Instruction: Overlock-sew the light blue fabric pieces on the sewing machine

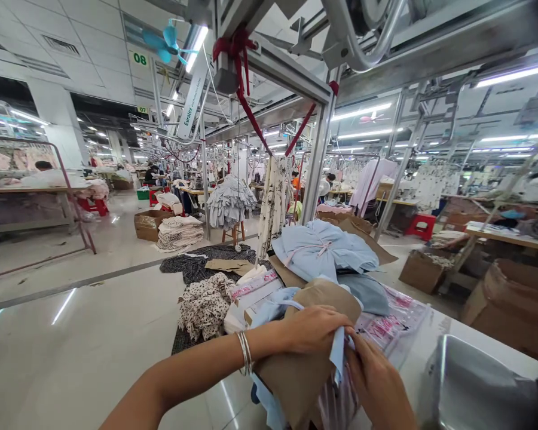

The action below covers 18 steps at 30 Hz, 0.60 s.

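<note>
My left hand [316,329], with thin metal bangles [245,352] on its wrist, lies over a light blue cloth strip [338,352] and a piece of brown kraft paper [296,382]. My right hand [376,382] pinches the blue strip at its edge, just beside the left hand. Striped pale fabric [336,406] sits under both hands, partly hidden. Beyond them lie a heap of light blue garments [323,251], clear plastic bags with pink print [390,328] and a crumpled spotted fabric [205,307].
A white table edge [484,358] with a steel surface [475,388] lies at the lower right. Cardboard boxes [513,310] stand on the right. Overhead metal rails [318,149] with hanging garments span the factory floor, and distant co-workers sit at long tables.
</note>
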Each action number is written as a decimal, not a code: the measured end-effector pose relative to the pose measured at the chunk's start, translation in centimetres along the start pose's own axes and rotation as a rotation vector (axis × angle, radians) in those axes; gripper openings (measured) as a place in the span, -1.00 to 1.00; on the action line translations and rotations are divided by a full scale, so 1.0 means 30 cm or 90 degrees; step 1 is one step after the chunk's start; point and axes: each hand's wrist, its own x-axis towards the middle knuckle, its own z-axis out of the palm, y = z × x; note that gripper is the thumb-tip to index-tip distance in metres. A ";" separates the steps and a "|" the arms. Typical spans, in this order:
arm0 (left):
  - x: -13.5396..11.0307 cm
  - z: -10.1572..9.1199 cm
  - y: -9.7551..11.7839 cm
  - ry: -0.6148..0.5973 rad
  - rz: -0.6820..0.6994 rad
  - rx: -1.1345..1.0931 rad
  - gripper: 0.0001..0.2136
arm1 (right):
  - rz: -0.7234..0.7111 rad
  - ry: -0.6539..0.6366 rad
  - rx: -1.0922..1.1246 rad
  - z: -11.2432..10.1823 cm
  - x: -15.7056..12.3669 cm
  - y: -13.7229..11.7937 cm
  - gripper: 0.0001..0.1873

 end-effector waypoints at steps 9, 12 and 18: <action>-0.015 -0.024 -0.076 0.034 0.032 0.150 -0.72 | 0.084 -0.040 0.291 -0.115 0.000 -0.066 -0.58; -0.007 -0.053 -0.078 0.033 0.040 0.250 -0.64 | 0.233 0.044 0.476 -0.081 -0.021 -0.095 -0.54; -0.094 -0.133 -0.250 0.055 -0.157 0.086 -0.74 | 0.371 0.114 0.454 -0.014 -0.206 -0.049 -0.40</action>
